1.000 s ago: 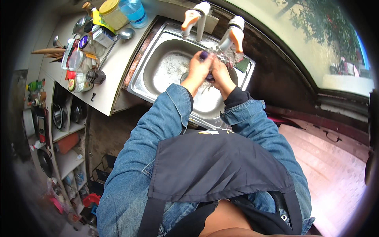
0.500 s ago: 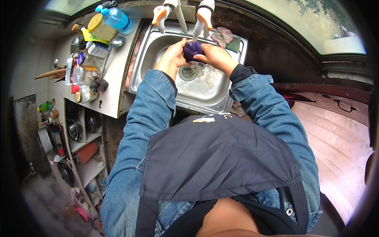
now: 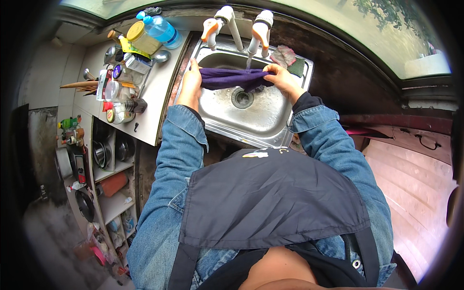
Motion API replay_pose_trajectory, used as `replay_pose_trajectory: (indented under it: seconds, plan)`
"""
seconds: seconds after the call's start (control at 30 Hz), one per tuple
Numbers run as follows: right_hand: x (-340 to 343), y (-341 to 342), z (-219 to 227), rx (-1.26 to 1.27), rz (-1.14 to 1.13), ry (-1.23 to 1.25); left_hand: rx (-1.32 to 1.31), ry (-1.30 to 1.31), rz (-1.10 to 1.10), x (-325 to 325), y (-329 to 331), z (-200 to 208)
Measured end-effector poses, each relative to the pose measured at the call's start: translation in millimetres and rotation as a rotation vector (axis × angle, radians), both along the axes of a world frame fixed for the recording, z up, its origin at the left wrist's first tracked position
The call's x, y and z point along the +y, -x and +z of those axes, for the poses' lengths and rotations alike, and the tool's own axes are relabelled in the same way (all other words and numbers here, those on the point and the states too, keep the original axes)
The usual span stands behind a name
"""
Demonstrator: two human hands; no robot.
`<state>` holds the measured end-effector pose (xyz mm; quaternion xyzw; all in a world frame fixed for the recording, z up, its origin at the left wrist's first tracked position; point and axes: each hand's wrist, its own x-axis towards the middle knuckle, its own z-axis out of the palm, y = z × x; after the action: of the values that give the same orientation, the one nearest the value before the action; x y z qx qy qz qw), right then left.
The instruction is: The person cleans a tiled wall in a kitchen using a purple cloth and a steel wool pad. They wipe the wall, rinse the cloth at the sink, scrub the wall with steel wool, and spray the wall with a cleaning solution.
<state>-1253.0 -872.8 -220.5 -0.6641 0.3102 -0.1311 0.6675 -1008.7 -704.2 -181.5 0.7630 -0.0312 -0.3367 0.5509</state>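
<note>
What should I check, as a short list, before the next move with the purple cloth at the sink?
1. Left hand grips one end of the purple cloth: ok.
2. Right hand grips the other end: ok.
3. Cloth stretched over the steel sink, not the counter: ok.
4. Water runs from the right tap onto the cloth: ok.
5. Drain uncovered: ok.
6. Cloth rinsed clean: cannot tell.

A second ago both hands were bunched together, kneading the dark purple cloth (image 3: 232, 78) into a wad under the two white taps with orange handles (image 3: 237, 24). Now the left hand (image 3: 191, 84) and right hand (image 3: 282, 79) have drawn apart, stretching the cloth flat across the stainless steel sink (image 3: 261, 121), below the taps.
</note>
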Motion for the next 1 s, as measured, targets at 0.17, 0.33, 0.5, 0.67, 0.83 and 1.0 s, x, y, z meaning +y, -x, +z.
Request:
replay_pose_trajectory:
  seconds: [0.17,0.33,0.5,0.67,0.83,1.0]
  plan:
    - [-8.5,-11.5,-6.3,-0.188,-0.051,-0.125,0.53,0.531,-0.003,0.8,-0.4,34.7]
    - [-8.5,-19.1,-28.4,-0.297,-0.18,-0.101,0.609,0.723,-0.199,0.8,-8.8,22.7]
    - [-14.1,-18.7,-19.1,-0.192,-0.215,-0.089,0.549,0.781,-0.21,-5.1,8.2,21.2]
    - [-8.2,-35.8,-44.4,-0.231,0.048,-0.581,0.384,0.709,-0.439,-34.8,45.0,8.7]
    - [10.2,-74.2,2.0,-0.196,-0.105,-1.091,0.243,0.535,-0.411,-45.7,99.7,13.2]
    - [25.1,-72.5,-26.3,-0.321,-0.109,-1.06,0.481,0.188,-0.342,-30.1,92.4,31.9]
